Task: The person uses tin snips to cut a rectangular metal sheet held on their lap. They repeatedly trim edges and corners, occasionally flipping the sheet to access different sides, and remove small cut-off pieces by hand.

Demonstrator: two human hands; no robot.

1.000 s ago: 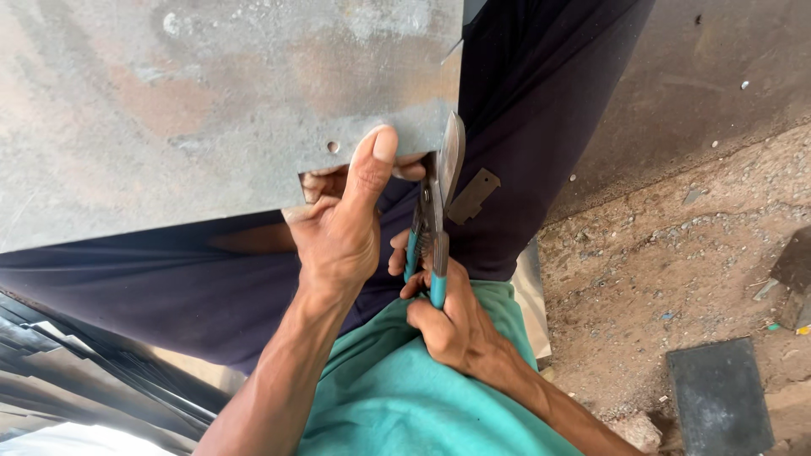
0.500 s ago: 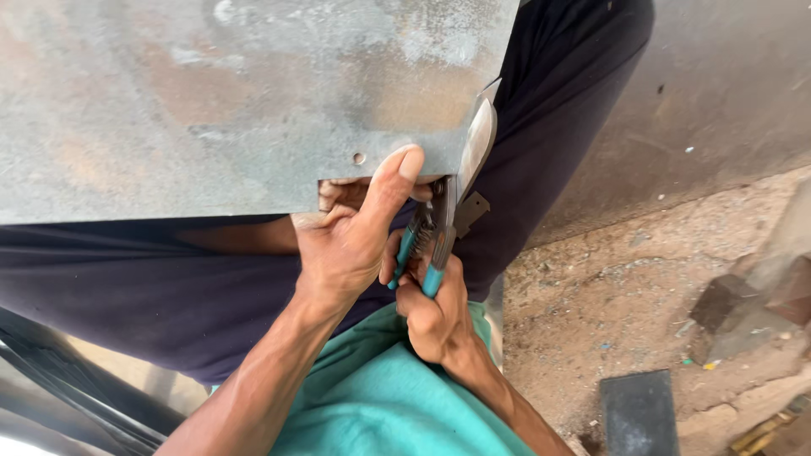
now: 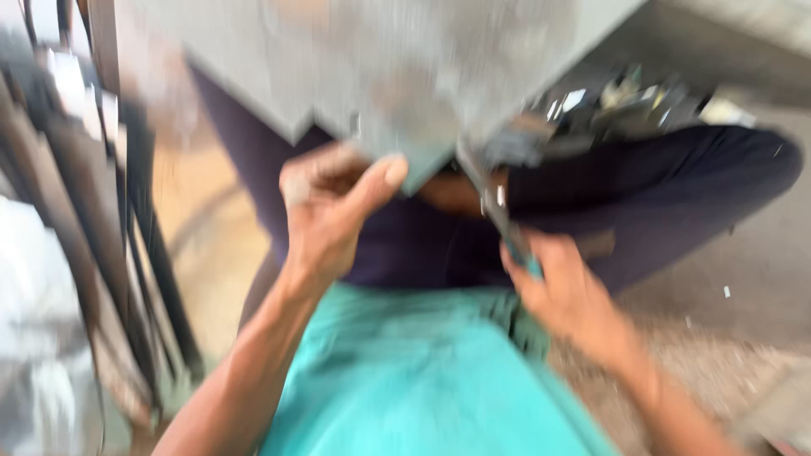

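Note:
The picture is badly blurred by motion. A grey metal sheet (image 3: pixel 397 67) fills the top of the view, resting over my lap. My left hand (image 3: pixel 325 211) pinches its lower edge, thumb on top. My right hand (image 3: pixel 566 291) grips the teal handles of metal shears (image 3: pixel 494 207), whose blades point up at the sheet's edge just right of my left thumb. My teal shirt and dark trousers lie below.
Dark metal bars or strips (image 3: pixel 127 236) lean at the left. Sandy ground (image 3: pixel 743 279) spreads to the right. A heap of small scrap pieces (image 3: pixel 642 97) lies beyond my knee at the upper right.
The view has swung sharply and blurred. My hands are further apart, the right hand with the shears lower and to the right. The left hand still holds the sheet's edge.

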